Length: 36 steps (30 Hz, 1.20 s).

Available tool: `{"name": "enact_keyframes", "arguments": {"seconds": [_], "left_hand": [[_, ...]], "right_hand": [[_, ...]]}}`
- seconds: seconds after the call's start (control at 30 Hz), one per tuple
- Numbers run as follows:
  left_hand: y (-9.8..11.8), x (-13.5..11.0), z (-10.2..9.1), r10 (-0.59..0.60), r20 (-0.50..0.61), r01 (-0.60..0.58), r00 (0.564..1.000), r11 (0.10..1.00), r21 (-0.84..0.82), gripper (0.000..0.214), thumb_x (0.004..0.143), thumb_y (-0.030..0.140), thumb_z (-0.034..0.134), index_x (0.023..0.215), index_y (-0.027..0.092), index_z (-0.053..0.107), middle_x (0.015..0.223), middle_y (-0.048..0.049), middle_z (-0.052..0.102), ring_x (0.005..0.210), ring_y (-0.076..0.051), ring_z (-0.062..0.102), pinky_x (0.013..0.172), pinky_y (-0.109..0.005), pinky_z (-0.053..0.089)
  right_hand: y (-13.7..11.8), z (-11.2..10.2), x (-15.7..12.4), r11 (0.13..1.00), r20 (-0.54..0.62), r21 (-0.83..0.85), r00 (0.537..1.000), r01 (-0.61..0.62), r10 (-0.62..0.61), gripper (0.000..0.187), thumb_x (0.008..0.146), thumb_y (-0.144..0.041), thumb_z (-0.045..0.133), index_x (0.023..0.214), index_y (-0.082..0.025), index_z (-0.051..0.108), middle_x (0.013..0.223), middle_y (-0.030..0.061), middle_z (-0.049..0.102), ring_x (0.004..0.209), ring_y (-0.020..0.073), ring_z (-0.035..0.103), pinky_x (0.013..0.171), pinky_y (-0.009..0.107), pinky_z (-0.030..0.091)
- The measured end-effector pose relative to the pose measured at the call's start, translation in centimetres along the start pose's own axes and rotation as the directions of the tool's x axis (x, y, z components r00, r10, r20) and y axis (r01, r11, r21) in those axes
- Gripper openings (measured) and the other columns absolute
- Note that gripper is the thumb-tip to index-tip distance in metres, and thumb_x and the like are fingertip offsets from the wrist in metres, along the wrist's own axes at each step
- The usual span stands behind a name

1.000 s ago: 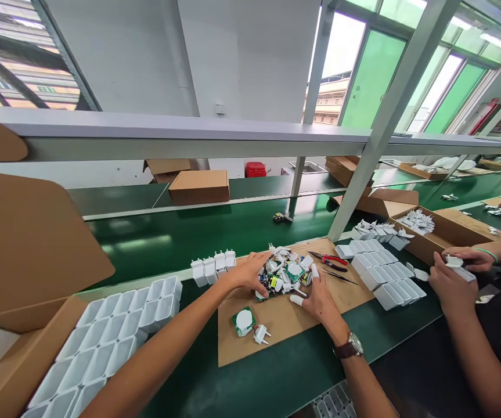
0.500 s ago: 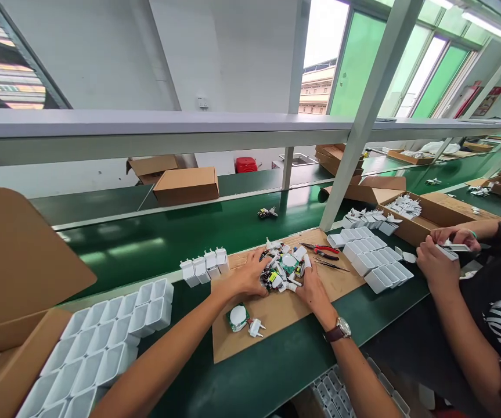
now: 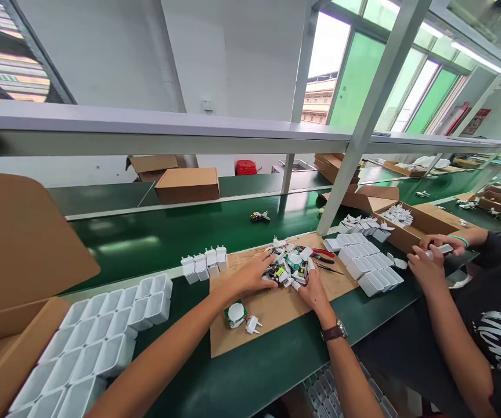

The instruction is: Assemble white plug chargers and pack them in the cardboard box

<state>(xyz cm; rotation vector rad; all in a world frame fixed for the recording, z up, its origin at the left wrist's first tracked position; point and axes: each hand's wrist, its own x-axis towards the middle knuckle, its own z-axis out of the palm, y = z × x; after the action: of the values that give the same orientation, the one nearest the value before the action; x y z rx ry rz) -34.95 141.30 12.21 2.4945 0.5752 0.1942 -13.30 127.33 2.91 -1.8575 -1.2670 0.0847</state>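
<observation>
I look out on a factory hall with green-tinted windows and a long grey shelf (image 3: pixel 189 130) running above the line. Below it the green tabletop (image 3: pixel 167 232) carries an open carton (image 3: pixel 24 249) on the left and a tray of white shells (image 3: pixel 97 342). A cardboard sheet (image 3: pixel 276 313) lies in the middle.

On the sheet's far end sits the pile of parts (image 3: pixel 288 266), white plastic mixed with small circuit boards. My left hand (image 3: pixel 250 276) lies against its left side, fingers stretched out and released, gripping nothing. My right hand (image 3: pixel 315 290), white cots on the fingertips, curls against the right side. I cannot tell whether it pinches a piece.

Compared with a second ago, the right hand has closed in and the pile looks more tightly bunched between both hands. I judge the parts are being gathered, with none lifted out yet. The lone board (image 3: pixel 235 313) and plug (image 3: pixel 253 325) nearer me have stayed put.

Red pliers (image 3: pixel 324 253) lie just right of the pile. Beyond them, a co-worker's hands (image 3: pixel 424 267) handle a white piece.
</observation>
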Motion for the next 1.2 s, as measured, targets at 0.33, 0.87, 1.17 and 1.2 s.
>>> {"name": "enact_keyframes", "arguments": {"seconds": [0.33,0.87,1.17,1.2], "left_hand": [[7.2,-17.2,-9.1,-0.064,-0.374,0.039,0.925,0.996,-0.076,0.06,0.1,0.059,0.064,0.153,0.032,0.055,0.155,-0.0056,0.063,0.138,-0.029,0.062,0.116,-0.043,0.051],[-1.4,-27.6,-3.4,-0.43,-0.488,0.625,0.76,0.69,0.365,0.027,0.101,0.019,0.059,0.126,0.02,0.071,0.115,-0.0125,0.068,0.108,-0.031,0.063,0.088,-0.043,0.056],[-3.7,-24.9,-3.1,-0.397,-0.534,0.622,0.747,0.702,0.348,0.021,0.094,0.007,0.061,0.111,0.012,0.073,0.121,-0.0201,0.063,0.115,-0.036,0.055,0.092,-0.049,0.052],[-3.9,-24.8,-3.1,-0.399,-0.533,0.622,0.746,0.704,0.344,0.02,0.094,0.006,0.059,0.109,0.011,0.073,0.12,-0.0211,0.064,0.114,-0.037,0.055,0.092,-0.051,0.052]], "right_hand": [[-4.0,-5.9,-4.9,0.998,0.05,0.057,0.999,0.0,-0.003,0.042,0.098,-0.048,0.059,0.127,-0.018,0.065,0.113,0.0152,0.074,0.071,0.0223,0.07,0.062,0.038,0.062],[-13.8,3.8,-4.9,0.737,0.68,-0.038,0.558,0.675,-0.476,0.047,0.07,0.003,0.059,0.11,-0.021,0.068,0.156,0.0157,0.057,0.126,0.0383,0.066,0.096,0.053,0.062],[-15.7,2.1,-4.8,0.936,0.599,0.144,0.725,0.323,-0.342,0.03,0.101,-0.02,0.048,0.121,-0.023,0.069,0.095,0.0062,0.08,0.079,0.0223,0.075,0.072,0.034,0.061],[-15.7,2.1,-4.6,0.942,0.59,0.136,0.738,0.308,-0.326,0.029,0.103,-0.023,0.046,0.121,-0.022,0.069,0.092,0.0063,0.08,0.078,0.0224,0.075,0.071,0.034,0.06]]}}
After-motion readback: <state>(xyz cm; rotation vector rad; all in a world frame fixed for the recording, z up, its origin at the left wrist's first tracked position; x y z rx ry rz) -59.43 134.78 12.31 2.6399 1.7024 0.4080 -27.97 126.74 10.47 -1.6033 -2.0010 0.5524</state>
